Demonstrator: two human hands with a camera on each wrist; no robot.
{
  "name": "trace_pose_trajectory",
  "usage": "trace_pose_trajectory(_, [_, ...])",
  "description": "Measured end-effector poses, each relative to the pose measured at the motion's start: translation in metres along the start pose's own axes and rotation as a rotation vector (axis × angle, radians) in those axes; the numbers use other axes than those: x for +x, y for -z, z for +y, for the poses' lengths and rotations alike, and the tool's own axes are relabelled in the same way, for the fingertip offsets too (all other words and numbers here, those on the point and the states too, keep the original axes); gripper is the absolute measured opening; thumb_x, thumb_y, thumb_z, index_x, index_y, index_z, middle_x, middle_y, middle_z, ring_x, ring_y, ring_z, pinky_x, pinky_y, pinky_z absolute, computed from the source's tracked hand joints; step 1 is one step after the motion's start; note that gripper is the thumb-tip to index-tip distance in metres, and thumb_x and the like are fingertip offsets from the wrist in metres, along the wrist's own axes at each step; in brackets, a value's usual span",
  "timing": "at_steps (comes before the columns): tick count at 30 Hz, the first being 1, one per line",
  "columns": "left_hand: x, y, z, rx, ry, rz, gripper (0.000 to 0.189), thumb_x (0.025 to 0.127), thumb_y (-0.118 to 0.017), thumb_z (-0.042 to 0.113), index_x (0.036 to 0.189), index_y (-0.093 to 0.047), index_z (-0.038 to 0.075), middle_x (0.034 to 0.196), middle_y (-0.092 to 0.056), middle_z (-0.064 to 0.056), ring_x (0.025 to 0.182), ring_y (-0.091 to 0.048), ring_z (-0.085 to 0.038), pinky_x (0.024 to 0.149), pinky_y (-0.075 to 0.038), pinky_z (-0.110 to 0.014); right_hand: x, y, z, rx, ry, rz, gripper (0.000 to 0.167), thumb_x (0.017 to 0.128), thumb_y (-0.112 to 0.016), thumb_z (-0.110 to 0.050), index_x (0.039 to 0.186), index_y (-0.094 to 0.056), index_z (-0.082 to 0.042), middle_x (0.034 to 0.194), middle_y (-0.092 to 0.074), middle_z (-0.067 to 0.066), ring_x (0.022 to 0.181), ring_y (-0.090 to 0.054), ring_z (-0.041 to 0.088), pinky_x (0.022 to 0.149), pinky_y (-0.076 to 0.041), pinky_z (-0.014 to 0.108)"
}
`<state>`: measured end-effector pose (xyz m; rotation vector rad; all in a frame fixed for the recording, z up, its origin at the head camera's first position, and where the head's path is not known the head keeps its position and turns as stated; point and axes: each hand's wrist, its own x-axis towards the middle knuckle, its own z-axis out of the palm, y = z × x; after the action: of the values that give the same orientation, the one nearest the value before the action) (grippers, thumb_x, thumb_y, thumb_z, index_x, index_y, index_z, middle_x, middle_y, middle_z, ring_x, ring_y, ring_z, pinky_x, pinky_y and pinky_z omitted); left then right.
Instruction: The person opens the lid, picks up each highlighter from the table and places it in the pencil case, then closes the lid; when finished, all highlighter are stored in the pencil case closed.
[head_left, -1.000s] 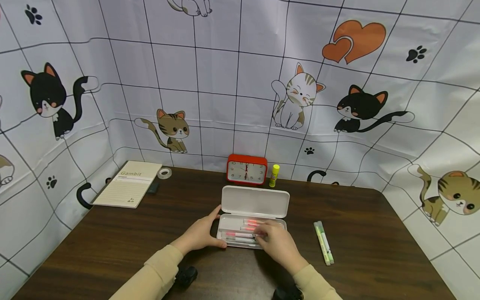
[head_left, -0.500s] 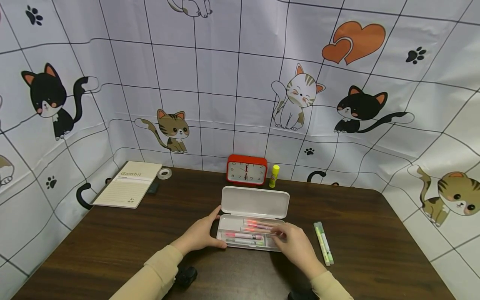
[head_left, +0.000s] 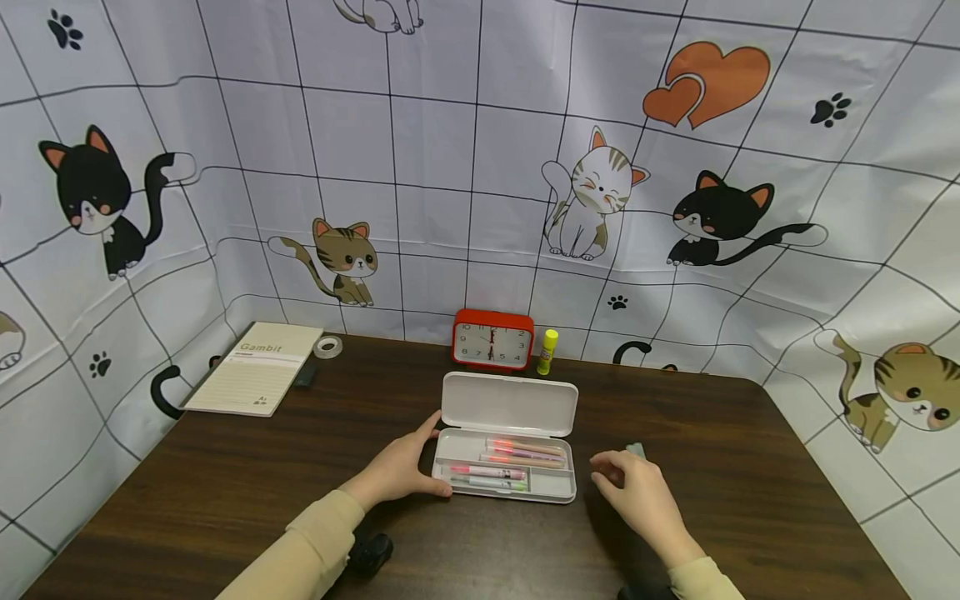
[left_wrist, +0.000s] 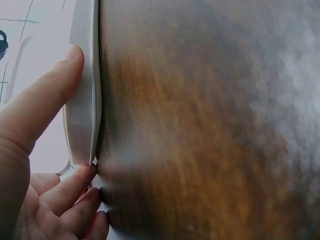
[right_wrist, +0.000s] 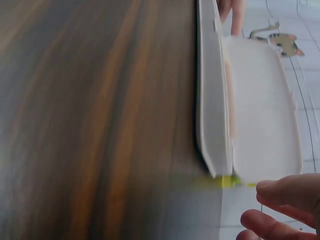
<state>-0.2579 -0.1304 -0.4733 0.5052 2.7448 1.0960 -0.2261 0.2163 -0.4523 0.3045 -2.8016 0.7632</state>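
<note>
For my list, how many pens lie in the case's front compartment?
2: a pink pen behind, a pale pen in front of it. Others may hide underneath.

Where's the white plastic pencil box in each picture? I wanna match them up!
Head: the open white plastic pencil box sits below the middle, slightly right.
Left wrist: on the left, its pale outer wall runs down from the top edge.
Right wrist: right of centre, with its raised lid showing.
Shared landmark: the person's bare left hand, at one end of the box in all three.
</note>
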Motion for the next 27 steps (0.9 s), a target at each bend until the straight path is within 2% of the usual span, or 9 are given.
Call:
trace_pose_trajectory(12, [0.001, 0.0, -0.001, 0.011, 0.001, -0.008, 0.116, 0.065, -0.086, 0.04, 0.151, -0.018, 0.003, 0.139, -0.049, -0.018, 0.127, -0.045, -0.038, 0.102, -0.035, -0.055, -0.013, 0.018, 0.037, -0.054, -0.065, -0.004, 0.018, 0.081, -0.073, -0.009, 0.098, -0.072, -0.007, 0.086, -0.062, 0.002, 0.071, -0.052, 0.012, 0.06, -0.046, 0.028])
trace_pose_trajectory(17, [0.001, 0.001, -0.002, 0.01, -0.004, -0.017, 0.117, 0.065, -0.086, 0.04, 0.152, -0.016, 0.004, 0.14, -0.048, -0.018, 0.127, -0.044, -0.038, 0.102, -0.035, -0.055, -0.016, 0.029, 0.049, -0.073, -0.111, -0.041, 0.021, 0.082, -0.071, -0.008, 0.102, -0.07, -0.003, 0.085, -0.065, 0.004, 0.073, -0.058, 0.015, 0.064, -0.051, 0.035])
trace_pose_trajectory(27, [0.001, 0.001, -0.002, 0.007, -0.027, -0.025, 0.117, 0.066, -0.086, 0.038, 0.152, -0.015, 0.003, 0.141, -0.047, -0.018, 0.128, -0.044, -0.038, 0.103, -0.034, -0.055, -0.017, 0.037, 0.058, -0.053, -0.185, -0.123, 0.024, 0.083, -0.07, -0.01, 0.104, -0.068, 0.001, 0.078, -0.064, -0.001, 0.069, -0.059, 0.014, 0.061, -0.049, 0.034])
